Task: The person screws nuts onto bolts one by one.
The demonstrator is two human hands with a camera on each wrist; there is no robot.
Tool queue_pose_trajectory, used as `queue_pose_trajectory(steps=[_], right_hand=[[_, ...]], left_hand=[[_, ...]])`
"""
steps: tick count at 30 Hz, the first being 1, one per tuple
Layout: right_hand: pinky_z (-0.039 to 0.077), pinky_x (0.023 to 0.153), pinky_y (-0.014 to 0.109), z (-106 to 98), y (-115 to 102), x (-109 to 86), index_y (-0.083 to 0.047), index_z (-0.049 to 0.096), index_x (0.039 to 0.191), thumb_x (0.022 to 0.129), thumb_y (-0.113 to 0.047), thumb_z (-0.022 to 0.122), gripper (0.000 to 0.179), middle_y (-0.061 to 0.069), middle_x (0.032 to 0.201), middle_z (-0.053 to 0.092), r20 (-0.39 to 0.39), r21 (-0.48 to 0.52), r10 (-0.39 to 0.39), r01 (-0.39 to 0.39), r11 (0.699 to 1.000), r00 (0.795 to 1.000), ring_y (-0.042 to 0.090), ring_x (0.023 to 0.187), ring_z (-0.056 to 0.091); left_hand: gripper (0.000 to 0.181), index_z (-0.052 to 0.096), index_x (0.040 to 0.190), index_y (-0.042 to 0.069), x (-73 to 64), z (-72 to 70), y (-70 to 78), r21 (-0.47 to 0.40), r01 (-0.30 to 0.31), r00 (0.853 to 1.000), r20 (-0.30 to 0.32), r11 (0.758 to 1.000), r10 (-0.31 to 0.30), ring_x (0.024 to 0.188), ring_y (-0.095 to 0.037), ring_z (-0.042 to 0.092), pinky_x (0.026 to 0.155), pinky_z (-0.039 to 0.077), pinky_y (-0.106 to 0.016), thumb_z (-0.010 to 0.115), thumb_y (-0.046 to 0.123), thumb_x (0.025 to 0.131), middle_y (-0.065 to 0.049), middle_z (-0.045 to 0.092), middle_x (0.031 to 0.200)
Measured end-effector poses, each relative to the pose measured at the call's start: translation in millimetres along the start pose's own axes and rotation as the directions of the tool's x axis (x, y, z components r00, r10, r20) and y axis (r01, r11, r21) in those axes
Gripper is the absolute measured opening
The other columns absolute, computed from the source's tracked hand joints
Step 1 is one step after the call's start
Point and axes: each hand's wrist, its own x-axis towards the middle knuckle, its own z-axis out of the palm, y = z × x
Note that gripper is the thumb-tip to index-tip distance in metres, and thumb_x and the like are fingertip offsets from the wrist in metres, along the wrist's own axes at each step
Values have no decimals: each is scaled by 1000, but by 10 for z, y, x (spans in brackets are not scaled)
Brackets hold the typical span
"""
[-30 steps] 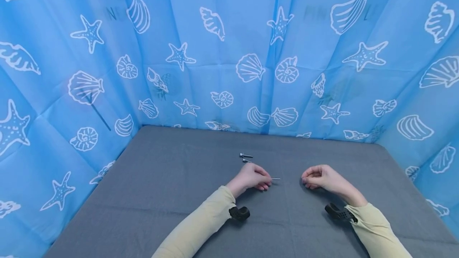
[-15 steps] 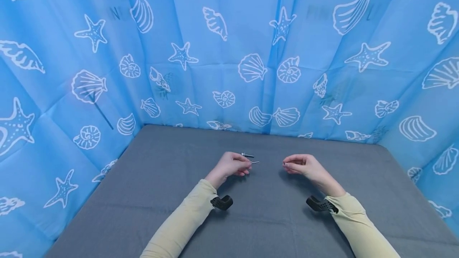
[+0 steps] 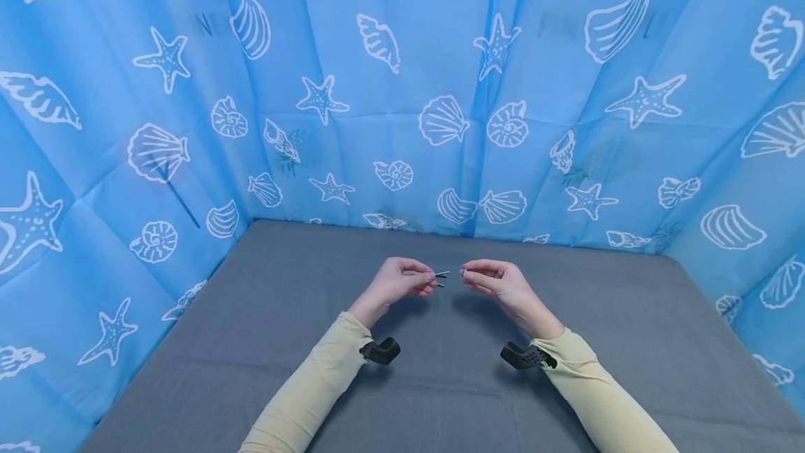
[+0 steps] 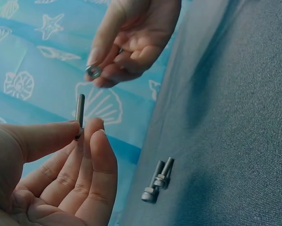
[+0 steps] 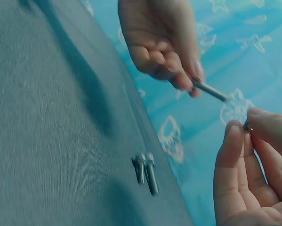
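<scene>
Between thumb and fingertips, my left hand pinches a bolt near its head, the threaded end sticking out toward the other hand. Facing it, my right hand holds a small metal nut at the tips of thumb and fingers. A short gap separates the bolt's free end from the nut. In the left wrist view two more bolts, a nearer bolt and a farther bolt, lie side by side on the grey cloth, each with a nut close to its head. The left hand partly hides them in the head view.
A grey cloth-covered table spreads under both hands. Behind it and at both sides hangs a blue curtain with white shell and starfish prints. Each wrist carries a black mount.
Both hands have moved away from me and leftward over the table, the left with the bolt and the right with the nut. The gap between them has narrowed.
</scene>
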Motion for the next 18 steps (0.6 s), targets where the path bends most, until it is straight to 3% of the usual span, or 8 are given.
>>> queue_pose_trajectory(steps=[9, 14, 18], right_hand=[[43, 98, 51, 162, 13, 51, 13, 56, 121, 89, -13, 69, 43, 5, 101, 69, -21, -11, -10, 10, 1000, 1000, 20, 97, 66], [42, 98, 53, 164, 25, 54, 13, 58, 119, 88, -12, 70, 41, 8, 104, 69, -18, -18, -24, 24, 1000, 1000, 21, 97, 65], [41, 98, 55, 166, 15, 40, 9, 61, 117, 87, -14, 72, 39, 19, 110, 66, -28, -25, -23, 23, 999, 999, 24, 100, 65]], left_hand=[[28, 66, 108, -9, -23, 30, 9, 2, -15, 1000, -7, 1000, 15, 78, -21, 69, 83, 53, -49, 69, 12, 89, -13, 72, 88], [26, 67, 106, -8, -15, 46, -10, 6, -40, 999, 2, 999, 40, 76, -19, 69, 81, 55, -47, 69, 12, 90, -11, 72, 87], [23, 68, 104, -7, -5, 70, -19, -5, -54, 999, -2, 999, 54, 75, -18, 69, 80, 55, -46, 69, 11, 90, -12, 71, 87]])
